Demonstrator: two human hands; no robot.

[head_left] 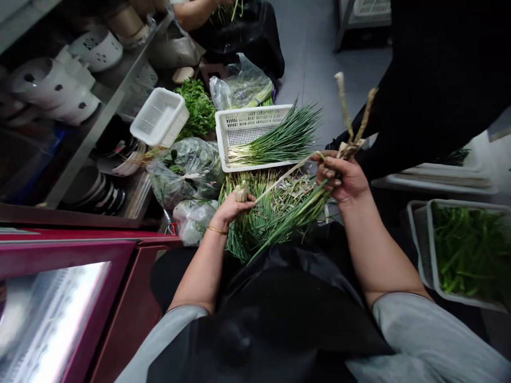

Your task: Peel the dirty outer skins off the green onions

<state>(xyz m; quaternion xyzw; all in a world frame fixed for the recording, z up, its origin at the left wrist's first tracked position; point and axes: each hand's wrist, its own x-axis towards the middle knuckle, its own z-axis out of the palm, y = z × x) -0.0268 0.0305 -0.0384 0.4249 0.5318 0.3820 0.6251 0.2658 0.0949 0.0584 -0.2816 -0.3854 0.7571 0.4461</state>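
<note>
My left hand is closed round a small bunch of pale stem ends, and a thin pale strand stretches from it toward my right hand. My right hand grips a bundle of green stalks, whose leaves trail down to the left; dry, brownish stems stick up above the fist. Beyond both hands a white basket holds long green stalks with white ends. Under and between my hands lies a pile of loose green stalks with peelings.
Plastic bags of vegetables, leafy greens and a small white basket are at left, beside a metal shelf. Another person's forearm shows at top. Dark-clothed legs stand right, near a crate of greens.
</note>
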